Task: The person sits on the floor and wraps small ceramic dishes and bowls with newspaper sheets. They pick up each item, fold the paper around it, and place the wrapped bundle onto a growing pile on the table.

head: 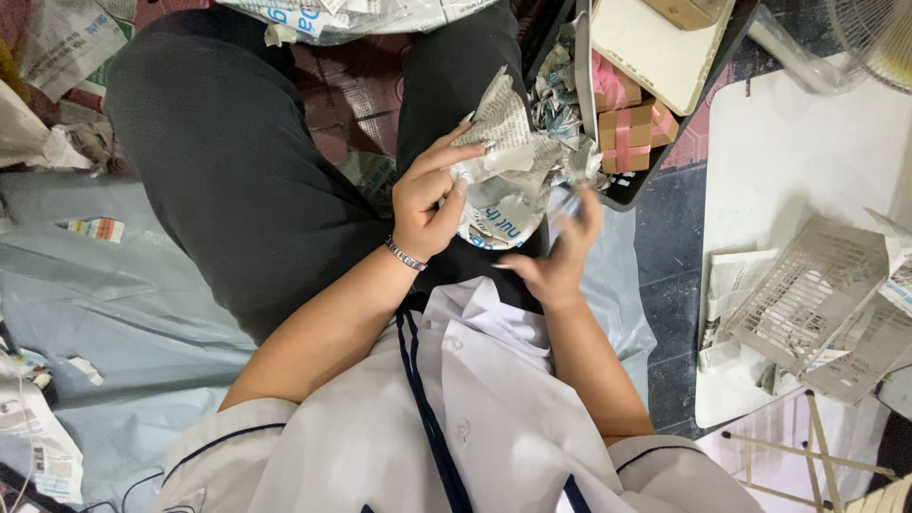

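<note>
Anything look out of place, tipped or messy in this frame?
Yes. A white wire basket lies tilted on the white board at right, and torn newspaper scraps litter the floor. The left hand and right hand hold a crumpled newspaper bundle.

Floor (665, 218), dark tiled, partly covered by a grey plastic sheet (123, 285) spreading left of the left hand (427, 204) and under the seated person. On the sheet, far left of that hand: a small striped packet (95, 229), paper scraps (85, 369), crumpled newspaper (38, 446). Just beyond the right hand (560, 256), a black tray (638, 195) on the floor. Well right of the right hand, a white board (798, 142) lies flat, bearing a tipped white plastic basket (807, 285) and folded newspaper (727, 285).
</note>
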